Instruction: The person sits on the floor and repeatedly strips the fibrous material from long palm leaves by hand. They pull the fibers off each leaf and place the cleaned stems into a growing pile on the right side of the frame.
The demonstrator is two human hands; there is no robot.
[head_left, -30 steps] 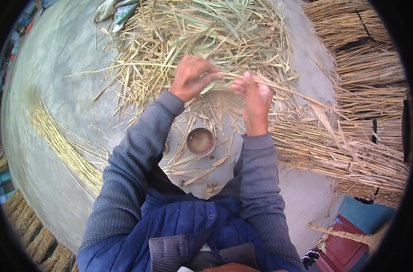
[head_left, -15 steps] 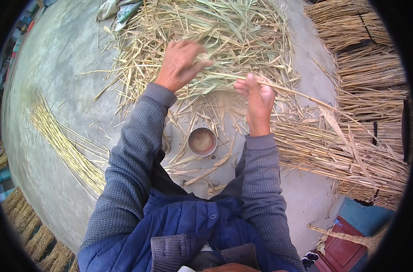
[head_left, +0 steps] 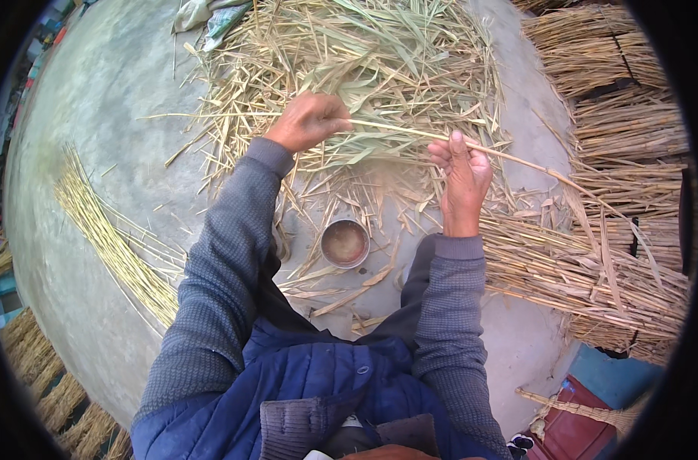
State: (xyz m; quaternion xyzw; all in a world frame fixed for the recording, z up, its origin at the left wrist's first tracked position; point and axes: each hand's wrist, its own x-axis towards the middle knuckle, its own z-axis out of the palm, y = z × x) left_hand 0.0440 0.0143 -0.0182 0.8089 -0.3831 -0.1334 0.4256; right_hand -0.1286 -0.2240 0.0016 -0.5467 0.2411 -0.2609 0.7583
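A long, thin reed stalk (head_left: 530,162) runs between my hands, sloping down to the right, with dry leaves hanging from its right end. My left hand (head_left: 311,120) is closed around the stalk near its left part. Farther right, my right hand (head_left: 464,180) pinches it between thumb and fingers, palm turned up. Beneath and beyond both hands spreads a loose heap of stripped leaves (head_left: 395,61), green and straw-coloured. On the right, near my right forearm, lies a thick bundle of unstripped stalks (head_left: 564,264).
A round metal tin (head_left: 344,244) stands on the concrete floor (head_left: 96,291) between my knees. Peeled stalks (head_left: 115,238) lie in a sheaf at left. Tied bundles (head_left: 633,115) are stacked at right, and a dark red case (head_left: 575,422) sits lower right.
My left hand was open beside the stalk and has closed on it. My right hand has shifted right along with the stalk, still pinching it.
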